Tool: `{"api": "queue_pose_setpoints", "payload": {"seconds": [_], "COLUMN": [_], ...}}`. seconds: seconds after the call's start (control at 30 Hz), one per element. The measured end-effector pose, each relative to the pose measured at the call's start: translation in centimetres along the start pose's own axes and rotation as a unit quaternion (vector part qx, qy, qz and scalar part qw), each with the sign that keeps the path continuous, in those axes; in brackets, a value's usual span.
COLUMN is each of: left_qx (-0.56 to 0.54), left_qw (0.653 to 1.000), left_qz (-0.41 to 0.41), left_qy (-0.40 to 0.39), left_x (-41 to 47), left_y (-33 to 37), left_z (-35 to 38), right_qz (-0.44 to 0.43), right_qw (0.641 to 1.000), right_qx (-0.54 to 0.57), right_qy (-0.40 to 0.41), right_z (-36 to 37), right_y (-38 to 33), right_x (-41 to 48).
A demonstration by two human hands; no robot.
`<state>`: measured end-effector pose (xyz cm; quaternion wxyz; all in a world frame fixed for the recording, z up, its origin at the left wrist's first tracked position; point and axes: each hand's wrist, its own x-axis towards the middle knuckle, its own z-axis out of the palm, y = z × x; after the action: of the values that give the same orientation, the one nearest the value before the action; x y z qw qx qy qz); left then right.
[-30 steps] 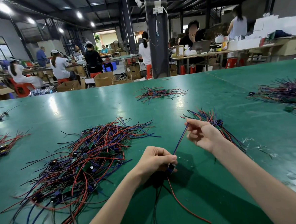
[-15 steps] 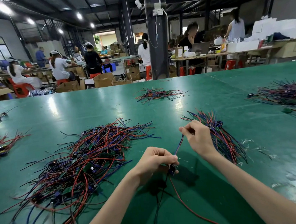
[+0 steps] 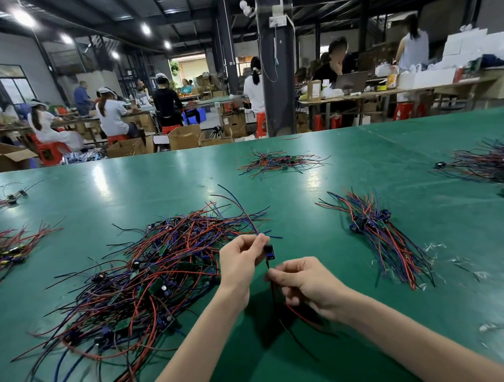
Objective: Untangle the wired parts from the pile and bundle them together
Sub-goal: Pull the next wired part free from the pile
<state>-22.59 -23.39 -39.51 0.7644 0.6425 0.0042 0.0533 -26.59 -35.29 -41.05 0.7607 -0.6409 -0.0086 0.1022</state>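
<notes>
Both hands have shifted since a second ago: the left hand (image 3: 241,258) has risen and now pinches the wired part (image 3: 268,251) by its small blue-and-black component, while the right hand (image 3: 303,279), which was out over the sorted bundle, has come back toward the near edge of the table (image 3: 160,179) and sits just below and right of the left. Its thumb and forefinger are pressed together on the part's black and red leads, which trail down toward the near edge (motion blur softens them there). A blue lead and a red one rise from the left hand's fingertips and arc away over the pile. That tangled pile (image 3: 137,276) of red, blue and black wires with small green boards lies just left of the hands, spreading toward the near left corner. Right of the hands, well apart from them, the sorted bundle (image 3: 379,235) lies with its wires roughly parallel and its blue components gathered near the middle. Smaller heaps rest farther out: one at the left edge (image 3: 1,253), one near the far edge at centre (image 3: 278,162), and a purple-tinged one at the right edge (image 3: 493,159). Beyond the table, seated workers (image 3: 111,114) sit at other benches.
</notes>
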Motion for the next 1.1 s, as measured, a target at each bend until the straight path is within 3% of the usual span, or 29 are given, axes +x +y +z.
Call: {"api": "queue_pose_setpoints", "payload": {"seconds": [0.13, 0.37, 0.73, 1.1], "left_qx": [-0.003, -0.047, -0.057, -0.061], "left_qw": [1.000, 0.997, 0.970, 0.971], "left_qz": [0.004, -0.044, -0.131, -0.121], "left_qy": [0.001, -0.032, -0.197, -0.197], "left_x": [0.0, 0.0, 0.0, -0.1], "left_y": [-0.3, -0.4, -0.4, -0.9], "left_z": [0.2, 0.3, -0.4, -0.3], "right_qz": [0.003, -0.012, -0.061, -0.083], "right_qw": [1.000, 0.995, 0.988, 0.981], "right_qx": [0.009, -0.095, -0.137, -0.167], "right_qy": [0.010, 0.041, 0.045, 0.059], "right_z": [0.5, 0.3, -0.3, -0.6], "right_y": [0.3, 0.0, -0.3, 0.1], "right_x": [-0.1, -0.1, -0.2, 0.1]}}
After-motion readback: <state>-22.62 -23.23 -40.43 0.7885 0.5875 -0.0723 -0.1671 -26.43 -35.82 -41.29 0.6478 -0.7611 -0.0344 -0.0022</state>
